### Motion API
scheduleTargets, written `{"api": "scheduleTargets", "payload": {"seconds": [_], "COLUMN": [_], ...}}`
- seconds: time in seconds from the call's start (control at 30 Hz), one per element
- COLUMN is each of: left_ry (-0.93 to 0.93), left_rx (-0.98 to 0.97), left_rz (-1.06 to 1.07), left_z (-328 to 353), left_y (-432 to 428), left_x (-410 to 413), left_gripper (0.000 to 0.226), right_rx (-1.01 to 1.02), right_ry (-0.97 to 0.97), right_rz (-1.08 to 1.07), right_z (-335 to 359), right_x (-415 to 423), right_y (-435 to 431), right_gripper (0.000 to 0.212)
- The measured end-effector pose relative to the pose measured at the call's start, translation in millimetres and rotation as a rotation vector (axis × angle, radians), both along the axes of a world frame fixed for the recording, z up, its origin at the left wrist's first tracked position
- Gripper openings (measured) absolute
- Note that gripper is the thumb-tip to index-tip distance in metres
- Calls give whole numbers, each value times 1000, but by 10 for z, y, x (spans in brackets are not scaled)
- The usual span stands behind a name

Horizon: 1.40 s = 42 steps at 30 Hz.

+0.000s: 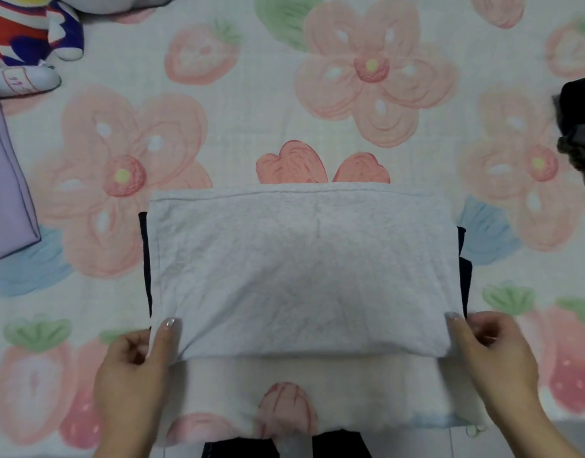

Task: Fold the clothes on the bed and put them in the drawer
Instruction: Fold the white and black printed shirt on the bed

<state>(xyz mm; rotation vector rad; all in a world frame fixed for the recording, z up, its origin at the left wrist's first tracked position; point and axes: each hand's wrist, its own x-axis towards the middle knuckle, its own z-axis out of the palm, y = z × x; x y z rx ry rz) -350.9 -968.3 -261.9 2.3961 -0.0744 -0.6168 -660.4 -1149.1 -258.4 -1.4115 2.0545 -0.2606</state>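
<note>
A light grey folded garment [301, 269] lies flat on the flowered bed sheet [218, 127] in front of me, with dark navy fabric [464, 276] showing along its left and right edges. My left hand [136, 368] pinches the near left corner, thumb on top of the cloth and fingers curled under it. At the near right corner my right hand [489, 355] pinches the same way, thumb on top. The near edge is folded, and the far hem lies straight across the bed.
A stuffed toy [30, 38] in red, blue and white lies at the far left. A lilac cushion or box [5, 193] sits at the left edge. A dark grey garment [578, 127] is heaped at the right edge. The bed's near edge runs under my wrists.
</note>
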Motion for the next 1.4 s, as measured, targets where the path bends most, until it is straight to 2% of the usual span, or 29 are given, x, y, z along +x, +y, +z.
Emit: {"api": "scheduleTargets", "payload": {"seconds": [0.07,0.13,0.23,0.33,0.5,0.57,0.6,0.67,0.73,0.8,0.87,0.9,0.97,1.07,1.17,1.23,1.27,1.33,1.4], "left_ry": [88,159,191,116,97,86,-8,-348,-575,-608,-524,-475,-460,-536,-535,-546,-556,-474,-395], "left_rx": [32,45,16,34,197,227,281,336,150,33,97,193,336,417,402,304,241,184,198], "left_rz": [-72,-148,-174,-196,-376,-409,-456,-621,-841,-1093,-1199,-1209,-1162,-1032,-891,-1004,-1120,-1297,-1315], "left_z": [-35,-83,-76,-62,-67,-32,21,132,173,93,-103,-225,-442,-542,-412,-314,-295,-289,-360], "left_y": [93,172,213,302,328,260,190,-43,-434,-850,-1071,-1079,-917,-615,-665,-821,-900,-1050,-1149], "left_x": [87,158,246,405,426,420,422,309,-66,-571,-740,-635,-222,319,153,-242,-465,-807,-950], "left_gripper": [34,36,26,21,28,21,20,53,59,56,56,58,64,68,65,61,59,58,60], "right_rx": [94,178,282,315,377,342,269,-37,-286,-322,-272,-219,-190,-210,-149,-50,15,159,276], "right_ry": [-16,-75,-236,-313,-169,-82,9,178,166,131,153,222,360,467,305,157,115,108,-16], "right_rz": [77,99,-8,-112,32,65,105,293,605,897,994,998,953,706,317,87,7,-57,-42], "right_z": [-5,-18,-14,19,29,67,104,169,159,-7,-247,-361,-548,-566,-465,-375,-342,-295,-235], "right_x": [-46,-83,-175,-392,-535,-433,-354,-123,316,815,1090,1051,726,276,245,267,251,187,127], "right_y": [21,43,3,-42,110,107,87,36,45,95,24,-66,-261,-446,-461,-423,-393,-315,-289], "right_gripper": [26,33,31,20,32,21,17,40,56,54,50,50,52,59,79,94,93,78,55]}}
